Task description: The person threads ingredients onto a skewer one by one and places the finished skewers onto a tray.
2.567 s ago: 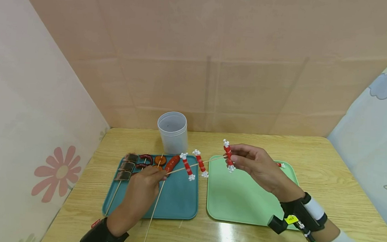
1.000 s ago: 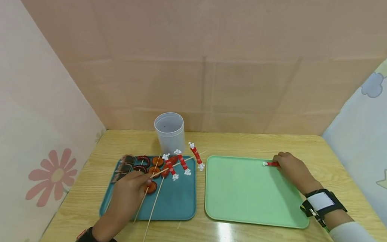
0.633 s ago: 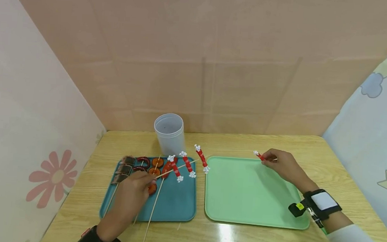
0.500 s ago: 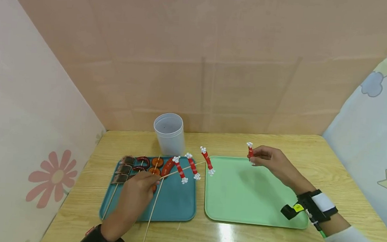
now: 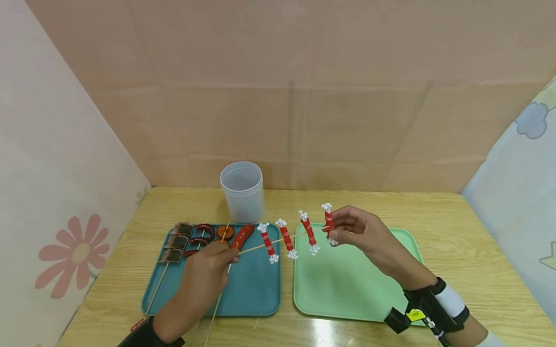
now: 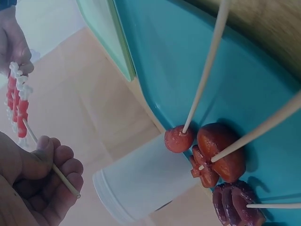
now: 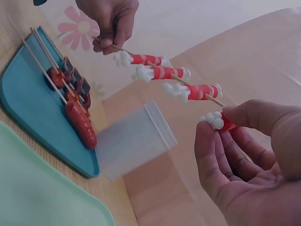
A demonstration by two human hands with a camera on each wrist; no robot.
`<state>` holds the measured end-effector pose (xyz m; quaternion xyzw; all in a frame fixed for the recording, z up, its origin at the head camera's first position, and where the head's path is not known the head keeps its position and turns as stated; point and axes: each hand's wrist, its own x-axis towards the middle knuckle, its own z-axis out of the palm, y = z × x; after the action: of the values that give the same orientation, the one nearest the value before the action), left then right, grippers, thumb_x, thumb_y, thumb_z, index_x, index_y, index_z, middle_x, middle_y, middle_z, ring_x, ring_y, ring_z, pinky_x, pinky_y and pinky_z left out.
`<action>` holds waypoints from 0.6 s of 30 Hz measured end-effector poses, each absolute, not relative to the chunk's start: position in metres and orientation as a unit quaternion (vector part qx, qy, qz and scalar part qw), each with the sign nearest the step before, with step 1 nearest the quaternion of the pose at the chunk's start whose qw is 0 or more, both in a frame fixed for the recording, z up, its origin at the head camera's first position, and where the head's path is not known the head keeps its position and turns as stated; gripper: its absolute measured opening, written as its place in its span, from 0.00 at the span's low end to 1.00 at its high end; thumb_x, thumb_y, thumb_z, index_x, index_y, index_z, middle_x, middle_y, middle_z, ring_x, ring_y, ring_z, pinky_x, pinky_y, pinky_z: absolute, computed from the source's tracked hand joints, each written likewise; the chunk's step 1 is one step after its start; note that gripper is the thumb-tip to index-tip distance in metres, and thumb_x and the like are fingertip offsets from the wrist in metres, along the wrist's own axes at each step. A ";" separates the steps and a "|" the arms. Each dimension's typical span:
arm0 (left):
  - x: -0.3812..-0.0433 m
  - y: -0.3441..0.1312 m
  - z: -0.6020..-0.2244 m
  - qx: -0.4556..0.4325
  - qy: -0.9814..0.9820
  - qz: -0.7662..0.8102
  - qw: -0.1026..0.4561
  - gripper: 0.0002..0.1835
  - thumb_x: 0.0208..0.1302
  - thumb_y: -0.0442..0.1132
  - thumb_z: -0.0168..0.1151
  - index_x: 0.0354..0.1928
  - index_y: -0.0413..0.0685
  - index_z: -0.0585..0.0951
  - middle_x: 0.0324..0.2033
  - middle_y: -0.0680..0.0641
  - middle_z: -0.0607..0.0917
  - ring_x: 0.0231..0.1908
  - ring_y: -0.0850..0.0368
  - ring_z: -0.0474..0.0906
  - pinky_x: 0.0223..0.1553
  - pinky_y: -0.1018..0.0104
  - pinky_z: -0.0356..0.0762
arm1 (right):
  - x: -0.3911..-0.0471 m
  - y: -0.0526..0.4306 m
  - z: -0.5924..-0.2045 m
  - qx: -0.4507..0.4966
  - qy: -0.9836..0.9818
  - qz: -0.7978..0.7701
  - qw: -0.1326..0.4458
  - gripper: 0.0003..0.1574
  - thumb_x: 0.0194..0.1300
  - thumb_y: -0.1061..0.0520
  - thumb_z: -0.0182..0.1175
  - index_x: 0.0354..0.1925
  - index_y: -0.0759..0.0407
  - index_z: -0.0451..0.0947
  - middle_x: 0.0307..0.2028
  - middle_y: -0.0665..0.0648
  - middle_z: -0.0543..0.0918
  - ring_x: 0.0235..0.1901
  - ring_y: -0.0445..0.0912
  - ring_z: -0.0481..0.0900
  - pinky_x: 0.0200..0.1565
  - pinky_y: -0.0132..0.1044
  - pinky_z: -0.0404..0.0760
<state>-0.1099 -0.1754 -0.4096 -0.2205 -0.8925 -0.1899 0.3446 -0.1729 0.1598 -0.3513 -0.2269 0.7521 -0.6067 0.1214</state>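
Between the fingers and thumb of my left hand point(image 5: 203, 278) is a thin bamboo skewer point(image 5: 248, 249), held aslant above the blue tray and pointing right. Three red rolls with white enoki-like ends point(image 7: 162, 73) are threaded on it, spaced apart. My right hand point(image 5: 374, 245) pinches another such enoki roll point(image 5: 328, 217) at the skewer's tip, over the left part of the green tray. In the right wrist view the fingers point(image 7: 225, 167) partly cover this roll, and the skewer's tip point(image 7: 215, 100) meets it.
On the blue tray point(image 5: 255, 295) at left lie finished skewers, among them a sausage point(image 5: 242, 237), orange slices point(image 5: 225, 232), dark red curled pieces point(image 5: 204, 231) and brown folded squares point(image 5: 173, 255). A translucent cup point(image 5: 243, 192) stands behind it. The green tray point(image 5: 346, 302) is at right.
My right hand left the third roll on the skewer, took the last roll from the green tray's far right corner and brought it left to the tip. My left hand shifted slightly right.
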 end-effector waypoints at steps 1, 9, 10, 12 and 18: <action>-0.110 -0.175 -0.409 -0.218 -0.894 -0.189 0.344 0.11 0.41 0.22 0.73 0.27 0.44 0.89 0.24 0.51 0.85 0.26 0.61 0.82 0.21 0.68 0.81 | -0.172 0.159 -0.350 -0.223 0.751 -0.610 0.123 0.24 0.63 0.58 0.63 0.54 0.68 0.72 0.43 0.60 0.83 0.41 0.51 0.82 0.45 0.42 0.83; -0.108 -0.176 -0.409 -0.212 -0.897 -0.189 0.340 0.11 0.42 0.23 0.73 0.28 0.45 0.90 0.26 0.51 0.85 0.28 0.61 0.83 0.23 0.68 0.81 | -0.168 0.156 -0.347 -0.205 0.766 -0.600 0.104 0.24 0.61 0.57 0.65 0.53 0.67 0.73 0.44 0.63 0.82 0.41 0.50 0.83 0.44 0.40 0.84; -0.108 -0.176 -0.409 -0.212 -0.897 -0.189 0.339 0.11 0.42 0.23 0.73 0.28 0.45 0.90 0.26 0.51 0.85 0.28 0.61 0.83 0.23 0.68 0.81 | -0.167 0.156 -0.347 -0.206 0.769 -0.597 0.100 0.24 0.61 0.56 0.65 0.53 0.66 0.73 0.43 0.63 0.82 0.42 0.51 0.82 0.44 0.40 0.84; -0.107 -0.176 -0.409 -0.212 -0.897 -0.189 0.339 0.10 0.43 0.24 0.73 0.28 0.44 0.90 0.26 0.51 0.85 0.28 0.60 0.83 0.23 0.68 0.82 | -0.167 0.155 -0.347 -0.204 0.779 -0.587 0.086 0.23 0.60 0.55 0.66 0.51 0.64 0.75 0.42 0.63 0.81 0.42 0.51 0.82 0.43 0.40 0.83; -0.106 -0.175 -0.407 -0.220 -0.892 -0.183 0.351 0.07 0.44 0.26 0.74 0.28 0.43 0.90 0.24 0.51 0.84 0.26 0.60 0.82 0.21 0.67 0.81 | -0.163 0.150 -0.349 -0.180 0.794 -0.578 0.057 0.24 0.59 0.51 0.67 0.48 0.66 0.79 0.38 0.56 0.82 0.39 0.53 0.80 0.45 0.41 0.82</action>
<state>-0.1064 -0.1748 -0.4075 -0.2198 -0.8917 -0.1829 0.3508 -0.1627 0.1496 -0.3486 -0.1804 0.7941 -0.5776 0.0570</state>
